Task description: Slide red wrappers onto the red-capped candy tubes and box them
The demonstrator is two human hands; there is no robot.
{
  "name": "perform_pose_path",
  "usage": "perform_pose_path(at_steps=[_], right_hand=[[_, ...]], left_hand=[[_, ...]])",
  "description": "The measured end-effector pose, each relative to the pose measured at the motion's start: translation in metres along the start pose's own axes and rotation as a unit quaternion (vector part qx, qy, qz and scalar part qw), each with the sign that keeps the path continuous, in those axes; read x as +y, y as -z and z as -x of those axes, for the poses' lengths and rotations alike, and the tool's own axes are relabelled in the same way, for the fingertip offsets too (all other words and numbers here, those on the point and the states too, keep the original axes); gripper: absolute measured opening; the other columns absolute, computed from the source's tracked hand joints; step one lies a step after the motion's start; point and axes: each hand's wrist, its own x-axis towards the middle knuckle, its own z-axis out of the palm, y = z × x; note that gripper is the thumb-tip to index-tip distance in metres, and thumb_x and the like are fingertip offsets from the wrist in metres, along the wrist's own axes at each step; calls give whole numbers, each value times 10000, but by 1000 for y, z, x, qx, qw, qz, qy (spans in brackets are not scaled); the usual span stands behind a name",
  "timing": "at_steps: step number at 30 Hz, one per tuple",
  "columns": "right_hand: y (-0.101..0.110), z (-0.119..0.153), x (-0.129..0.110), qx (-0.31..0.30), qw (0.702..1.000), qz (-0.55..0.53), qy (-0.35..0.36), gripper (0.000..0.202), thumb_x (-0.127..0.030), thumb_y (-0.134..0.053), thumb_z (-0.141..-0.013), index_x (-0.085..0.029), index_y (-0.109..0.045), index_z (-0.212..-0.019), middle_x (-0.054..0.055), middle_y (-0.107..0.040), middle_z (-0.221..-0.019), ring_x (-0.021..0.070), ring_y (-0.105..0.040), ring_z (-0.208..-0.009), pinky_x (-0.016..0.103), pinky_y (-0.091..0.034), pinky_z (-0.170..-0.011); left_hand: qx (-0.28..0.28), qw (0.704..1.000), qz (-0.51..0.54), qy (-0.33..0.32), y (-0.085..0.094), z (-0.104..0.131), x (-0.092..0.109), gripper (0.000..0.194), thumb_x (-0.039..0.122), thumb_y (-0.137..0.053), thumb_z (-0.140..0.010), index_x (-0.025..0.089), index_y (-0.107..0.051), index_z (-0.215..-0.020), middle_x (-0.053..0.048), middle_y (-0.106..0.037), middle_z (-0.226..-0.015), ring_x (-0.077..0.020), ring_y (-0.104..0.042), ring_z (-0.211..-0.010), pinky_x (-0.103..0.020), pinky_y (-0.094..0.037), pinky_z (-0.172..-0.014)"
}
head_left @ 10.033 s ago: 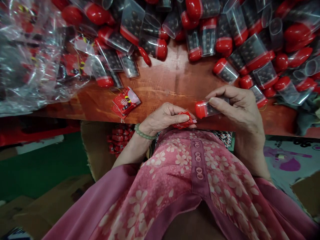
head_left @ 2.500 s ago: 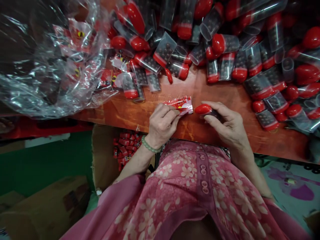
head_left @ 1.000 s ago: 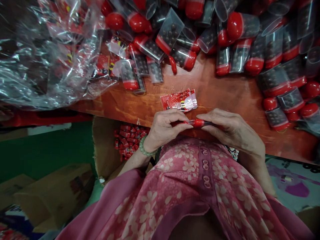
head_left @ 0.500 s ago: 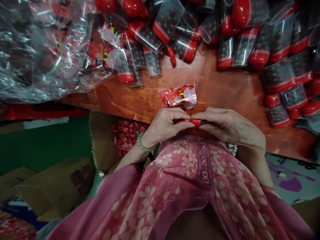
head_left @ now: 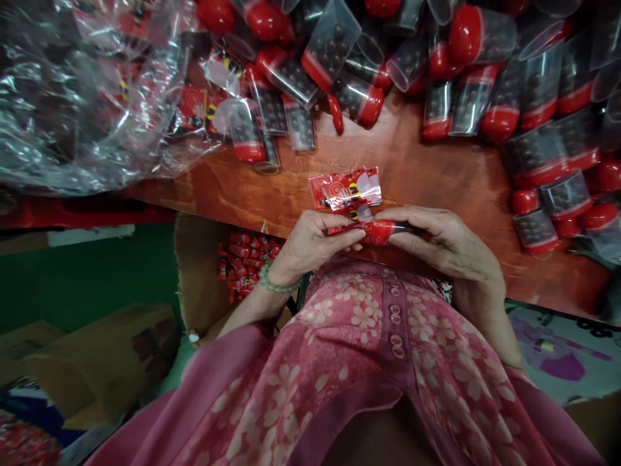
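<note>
Close to the table edge, my right hand (head_left: 444, 243) grips a red-capped container (head_left: 382, 232), its dark body mostly hidden by the fingers. My left hand (head_left: 308, 243), wearing a green bead bracelet (head_left: 272, 278) at the wrist, pinches a red printed wrapper (head_left: 342, 228) against the red end of that container. How far the wrapper goes over the end I cannot tell. Just beyond the fingers lie several flat red printed wrappers (head_left: 347, 188), overlapping on the brown table (head_left: 412, 175).
Many clear containers with red caps and dark balls (head_left: 363, 97) cover the far side and right of the table. A clear plastic bag (head_left: 97, 110) with red wrappers sits at far left. Below the edge, a cardboard box (head_left: 196, 278) holds small red wrapped pieces (head_left: 242, 255).
My hands have moved slightly apart, showing more of the container's red end and the wrapper at it. The view has shifted a little.
</note>
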Motion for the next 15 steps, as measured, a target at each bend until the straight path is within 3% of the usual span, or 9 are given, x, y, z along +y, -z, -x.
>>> perform_pose_path(at_steps=[4,9,15], right_hand=[[0,3,-2,32,998,-1,-46,284,-354,-616,-1011,-236,-721,-1246,46,-784,-1163,200,-745,-1023,333,-583,-959],[1,6,-2,19,999,8,-31,255,-319,-624,-1005,-218,-721,-1218,38,-789,-1095,176,-741,-931,288,-578,-867],[6,4,-6,-16,999,47,-7,248,-300,-621,-998,-198,-712,-1205,52,-789,-1091,174,-733,-911,291,-568,-857]], left_hand=[[2,999,-25,-24,-1,-2,3,333,458,-823,-755,127,-798,-770,-42,-749,-684,-115,-627,-587,-214,-509,-587],[-36,996,-57,-57,6,-4,13,466,425,-867,-708,125,-791,-1057,-48,-776,-849,-122,-648,-681,-219,-518,-663],[-130,971,-167,-110,12,-12,21,315,438,-774,-822,149,-809,-943,-26,-760,-813,-122,-633,-695,-226,-481,-682]])
